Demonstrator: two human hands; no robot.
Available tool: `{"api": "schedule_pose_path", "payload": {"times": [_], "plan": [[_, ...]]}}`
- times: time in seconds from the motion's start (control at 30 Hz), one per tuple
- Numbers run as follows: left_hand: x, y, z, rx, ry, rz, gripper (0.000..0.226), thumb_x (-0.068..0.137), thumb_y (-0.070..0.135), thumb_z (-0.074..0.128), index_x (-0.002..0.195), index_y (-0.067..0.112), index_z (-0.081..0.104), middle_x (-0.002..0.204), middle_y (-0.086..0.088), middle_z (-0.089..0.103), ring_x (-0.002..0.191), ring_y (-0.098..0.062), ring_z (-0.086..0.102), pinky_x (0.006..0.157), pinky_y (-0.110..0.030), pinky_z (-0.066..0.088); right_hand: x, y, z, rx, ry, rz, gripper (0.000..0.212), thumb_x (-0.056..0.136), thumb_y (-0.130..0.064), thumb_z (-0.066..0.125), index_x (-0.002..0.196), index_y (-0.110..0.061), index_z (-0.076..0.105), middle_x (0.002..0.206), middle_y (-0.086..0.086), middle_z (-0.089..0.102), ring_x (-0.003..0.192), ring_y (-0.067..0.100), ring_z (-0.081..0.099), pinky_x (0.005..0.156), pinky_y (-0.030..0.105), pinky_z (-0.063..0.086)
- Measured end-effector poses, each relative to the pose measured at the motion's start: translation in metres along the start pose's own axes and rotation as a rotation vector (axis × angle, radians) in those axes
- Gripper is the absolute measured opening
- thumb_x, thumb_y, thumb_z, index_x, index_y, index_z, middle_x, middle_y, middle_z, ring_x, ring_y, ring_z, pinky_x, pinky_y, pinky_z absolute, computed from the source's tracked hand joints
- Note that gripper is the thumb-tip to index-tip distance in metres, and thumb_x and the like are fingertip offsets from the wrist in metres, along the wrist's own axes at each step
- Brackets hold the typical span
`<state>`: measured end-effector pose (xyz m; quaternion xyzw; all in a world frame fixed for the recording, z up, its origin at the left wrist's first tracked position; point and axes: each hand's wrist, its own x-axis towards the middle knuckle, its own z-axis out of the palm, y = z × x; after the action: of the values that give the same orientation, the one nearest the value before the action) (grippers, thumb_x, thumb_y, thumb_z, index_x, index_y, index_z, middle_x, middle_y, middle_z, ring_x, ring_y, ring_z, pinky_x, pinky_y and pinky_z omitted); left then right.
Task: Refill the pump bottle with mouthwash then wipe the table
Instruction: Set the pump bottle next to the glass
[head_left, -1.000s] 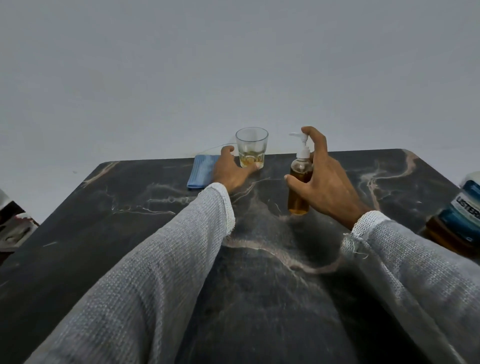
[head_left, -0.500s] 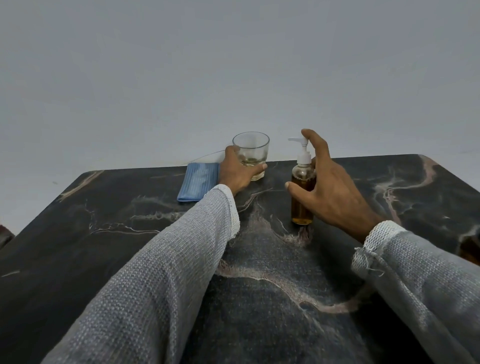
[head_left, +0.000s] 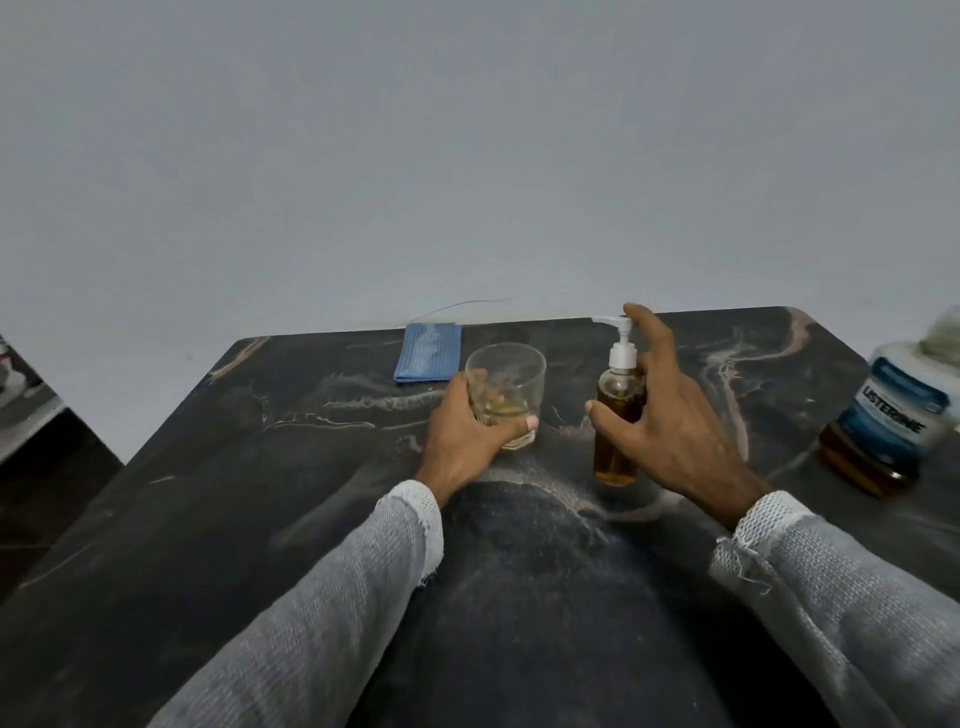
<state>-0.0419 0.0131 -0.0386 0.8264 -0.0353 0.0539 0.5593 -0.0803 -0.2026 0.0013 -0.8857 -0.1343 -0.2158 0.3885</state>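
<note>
We are looking at the pump bottle (head_left: 618, 415) standing upright at centre frame, pump head on and amber mouthwash filling most of it, so we are judging the refill done or nearly done, with the wiping still ahead. Our right hand (head_left: 670, 421) is cupping it, fingers (head_left: 647, 332) spread, the index reaching over the pump; we cannot tell how firmly it is gripping. Just left, our left hand (head_left: 467, 436) is wrapping its fingers round the glass (head_left: 506, 395) holding a little liquid. The blue cloth (head_left: 428, 358) is lying folded behind, the Listerine bottle (head_left: 888, 426) at right on the table (head_left: 260, 493).
</note>
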Motion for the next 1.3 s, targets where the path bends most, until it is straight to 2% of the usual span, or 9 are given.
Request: {"api": "schedule_pose_path", "payload": {"times": [0.17, 0.33, 0.47, 0.57, 0.67, 0.77, 0.97, 1.17, 1.3], "plan": [[-0.054, 0.003, 0.002, -0.025, 0.004, -0.026, 0.08, 0.06, 0.037, 0.09, 0.125, 0.028, 0.045, 0.115, 0.013, 0.062, 0.109, -0.01, 0.062, 0.099, -0.039, 0.051, -0.036, -0.025, -0.011, 0.031, -0.047, -0.01, 0.093, 0.081, -0.025, 0.074, 0.144, -0.044, 0.008, 0.094, -0.005, 0.064, 0.074, 0.006, 0.065, 0.068, 0.019, 0.05], [-0.08, 0.007, 0.009, -0.013, 0.019, 0.0, 0.082, 0.061, 0.037, 0.089, 0.128, 0.028, 0.043, 0.122, 0.006, 0.062, 0.109, -0.011, 0.062, 0.099, -0.039, 0.052, -0.065, -0.046, -0.015, 0.025, -0.084, -0.05, 0.088, 0.082, -0.022, 0.068, 0.143, -0.045, 0.009, 0.085, -0.002, 0.064, 0.068, 0.011, 0.065, 0.063, 0.026, 0.054], [-0.088, 0.007, 0.012, -0.001, 0.016, 0.021, 0.08, 0.064, 0.038, 0.087, 0.129, 0.032, 0.041, 0.118, 0.013, 0.06, 0.109, -0.007, 0.06, 0.1, -0.033, 0.05, -0.08, -0.052, -0.009, 0.019, -0.074, -0.06, 0.083, 0.081, -0.023, 0.062, 0.144, -0.041, 0.012, 0.072, -0.009, 0.059, 0.064, 0.003, 0.06, 0.053, 0.016, 0.044], [-0.092, 0.005, 0.013, 0.005, 0.026, 0.032, 0.085, 0.063, 0.047, 0.084, 0.134, 0.032, 0.04, 0.126, 0.008, 0.062, 0.11, -0.006, 0.06, 0.098, -0.028, 0.049, -0.085, -0.057, 0.001, 0.005, -0.058, -0.03, 0.078, 0.081, -0.026, 0.06, 0.144, -0.039, 0.015, 0.079, -0.016, 0.061, 0.063, 0.001, 0.06, 0.054, 0.01, 0.041], [-0.094, 0.005, 0.012, -0.01, 0.031, 0.023, 0.091, 0.052, 0.067, 0.075, 0.132, 0.037, 0.041, 0.121, 0.013, 0.065, 0.108, -0.004, 0.063, 0.095, -0.028, 0.05, -0.081, -0.067, 0.012, -0.032, -0.041, -0.048, 0.07, 0.088, -0.027, 0.059, 0.142, -0.038, 0.015, 0.085, -0.014, 0.063, 0.065, 0.004, 0.061, 0.057, 0.018, 0.048], [-0.095, 0.005, 0.012, 0.0, 0.023, 0.01, 0.077, 0.053, 0.068, 0.07, 0.121, 0.051, 0.039, 0.113, 0.016, 0.067, 0.103, -0.003, 0.064, 0.093, -0.032, 0.052, -0.075, -0.076, 0.019, -0.089, -0.036, -0.09, 0.065, 0.092, -0.029, 0.054, 0.143, -0.035, 0.015, 0.085, -0.007, 0.063, 0.062, 0.008, 0.059, 0.056, 0.029, 0.051], [-0.096, 0.008, 0.012, 0.028, 0.019, 0.023, 0.077, 0.054, 0.068, 0.066, 0.123, 0.049, 0.038, 0.11, 0.019, 0.064, 0.099, -0.003, 0.061, 0.083, -0.021, 0.044, -0.062, -0.083, 0.025, -0.174, -0.027, -0.154, 0.055, 0.094, -0.03, 0.049, 0.141, -0.025, 0.021, 0.074, -0.007, 0.058, 0.054, 0.001, 0.049, 0.05, 0.022, 0.037], [-0.094, 0.006, 0.012, 0.031, 0.017, 0.005, 0.081, 0.054, 0.066, 0.069, 0.125, 0.038, 0.042, 0.117, 0.009, 0.066, 0.105, -0.012, 0.062, 0.095, -0.04, 0.051, -0.058, -0.085, 0.028, -0.165, -0.027, -0.13, 0.042, 0.095, -0.026, 0.048, 0.13, -0.026, 0.024, 0.075, -0.005, 0.058, 0.056, 0.005, 0.054, 0.049, 0.027, 0.048], [-0.092, 0.004, 0.012, 0.026, 0.005, -0.004, 0.082, 0.063, 0.055, 0.078, 0.132, 0.037, 0.038, 0.126, 0.004, 0.063, 0.114, -0.017, 0.06, 0.099, -0.043, 0.049, -0.06, -0.081, 0.024, -0.187, -0.029, -0.1, 0.05, 0.094, -0.028, 0.05, 0.135, -0.03, 0.021, 0.076, -0.004, 0.061, 0.057, 0.009, 0.057, 0.054, 0.032, 0.052]]}}
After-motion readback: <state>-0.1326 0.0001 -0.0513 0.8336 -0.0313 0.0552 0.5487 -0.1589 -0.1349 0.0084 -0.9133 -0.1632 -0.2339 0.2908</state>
